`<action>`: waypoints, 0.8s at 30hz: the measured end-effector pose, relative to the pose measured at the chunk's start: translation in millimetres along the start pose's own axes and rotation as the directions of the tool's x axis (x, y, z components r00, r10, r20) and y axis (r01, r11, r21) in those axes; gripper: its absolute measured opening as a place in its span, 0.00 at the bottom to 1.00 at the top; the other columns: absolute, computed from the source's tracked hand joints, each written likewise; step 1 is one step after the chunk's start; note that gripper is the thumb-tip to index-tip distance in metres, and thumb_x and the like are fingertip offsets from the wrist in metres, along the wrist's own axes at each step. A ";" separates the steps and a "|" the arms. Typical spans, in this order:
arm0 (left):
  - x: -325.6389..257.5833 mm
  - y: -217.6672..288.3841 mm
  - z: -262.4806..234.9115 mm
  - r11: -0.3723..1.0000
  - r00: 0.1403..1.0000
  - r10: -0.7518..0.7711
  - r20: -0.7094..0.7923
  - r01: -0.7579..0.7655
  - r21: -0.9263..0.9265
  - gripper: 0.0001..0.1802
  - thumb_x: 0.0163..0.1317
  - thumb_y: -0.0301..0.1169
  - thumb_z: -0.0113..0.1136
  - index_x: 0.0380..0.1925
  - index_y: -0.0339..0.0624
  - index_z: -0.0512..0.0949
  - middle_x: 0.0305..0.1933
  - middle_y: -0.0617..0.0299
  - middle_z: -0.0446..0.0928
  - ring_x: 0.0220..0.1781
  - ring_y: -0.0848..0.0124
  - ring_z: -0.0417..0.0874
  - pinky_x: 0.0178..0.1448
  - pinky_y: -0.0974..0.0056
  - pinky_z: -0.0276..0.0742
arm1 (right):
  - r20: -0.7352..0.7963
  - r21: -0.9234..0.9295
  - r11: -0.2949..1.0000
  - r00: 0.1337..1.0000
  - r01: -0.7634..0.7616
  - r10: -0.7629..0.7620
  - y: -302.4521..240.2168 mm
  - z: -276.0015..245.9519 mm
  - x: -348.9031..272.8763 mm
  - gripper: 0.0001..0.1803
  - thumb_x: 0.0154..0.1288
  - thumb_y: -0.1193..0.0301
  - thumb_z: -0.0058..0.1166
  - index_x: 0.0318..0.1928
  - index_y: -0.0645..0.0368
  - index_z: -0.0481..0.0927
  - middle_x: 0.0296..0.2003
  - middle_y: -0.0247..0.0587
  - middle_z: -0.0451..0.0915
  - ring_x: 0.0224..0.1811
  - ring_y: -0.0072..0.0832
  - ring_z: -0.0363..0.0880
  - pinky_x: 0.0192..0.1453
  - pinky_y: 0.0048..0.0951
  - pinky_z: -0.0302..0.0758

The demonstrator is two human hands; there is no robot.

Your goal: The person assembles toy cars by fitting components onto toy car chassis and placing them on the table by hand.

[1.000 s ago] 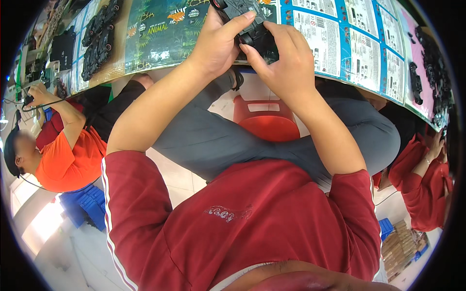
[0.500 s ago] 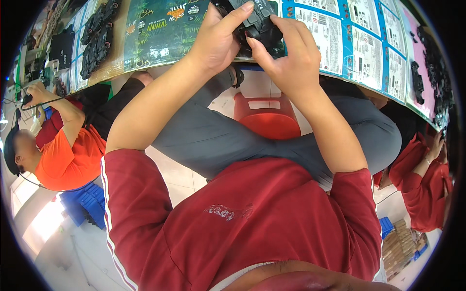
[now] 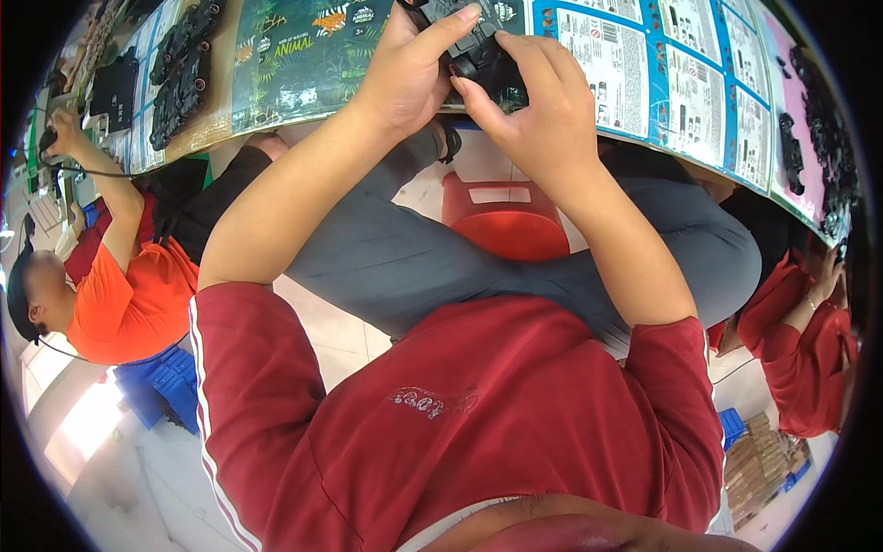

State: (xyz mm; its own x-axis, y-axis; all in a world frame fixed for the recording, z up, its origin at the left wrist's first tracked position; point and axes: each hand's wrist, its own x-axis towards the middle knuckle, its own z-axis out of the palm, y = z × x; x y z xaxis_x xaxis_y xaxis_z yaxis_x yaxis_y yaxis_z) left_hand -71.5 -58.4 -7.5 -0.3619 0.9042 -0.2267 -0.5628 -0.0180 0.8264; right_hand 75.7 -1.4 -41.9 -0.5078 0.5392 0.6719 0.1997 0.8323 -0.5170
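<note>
At the near edge of the table I hold a black plastic toy car chassis (image 3: 480, 44). My left hand (image 3: 405, 83) is closed around its left side, the thumb lying across the top. My right hand (image 3: 544, 106) is closed on the near right side, with the thumb tip by a small black wheel (image 3: 464, 66) and the index finger on the top. The far end of the chassis is cut off by the upper edge of the view.
Black car chassis (image 3: 182, 97) lie in a group at the left; more black parts (image 3: 819, 138) lie at the far right. Printed sheets (image 3: 621, 74) cover the table (image 3: 207, 138). A red stool (image 3: 506, 230) stands below. Co-workers sit left, in an orange shirt (image 3: 129, 304), and right.
My right hand has shifted slightly left along the chassis, its thumb now nearer the wheel. My left hand keeps its hold. The left co-worker's arm has moved up.
</note>
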 end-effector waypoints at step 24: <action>14.3 24.7 -13.2 0.989 0.994 0.105 -0.006 -0.105 -0.103 0.14 0.73 0.23 0.54 0.57 0.39 0.71 0.50 0.55 0.80 0.52 0.58 0.85 0.59 0.52 0.85 | -0.028 0.105 0.993 0.998 0.057 -0.054 7.9 -0.5 3.7 0.29 0.56 0.66 0.78 0.55 0.62 0.81 0.50 0.46 0.79 0.35 0.31 0.83 0.39 0.28 0.80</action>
State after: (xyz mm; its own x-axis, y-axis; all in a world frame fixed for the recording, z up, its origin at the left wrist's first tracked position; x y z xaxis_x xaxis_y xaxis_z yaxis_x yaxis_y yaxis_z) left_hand -100.4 -51.5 2.8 -0.4233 0.8949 -0.1414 -0.5953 -0.1571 0.7880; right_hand 75.8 7.2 -43.2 -0.4945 0.4965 0.7134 0.0810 0.8436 -0.5309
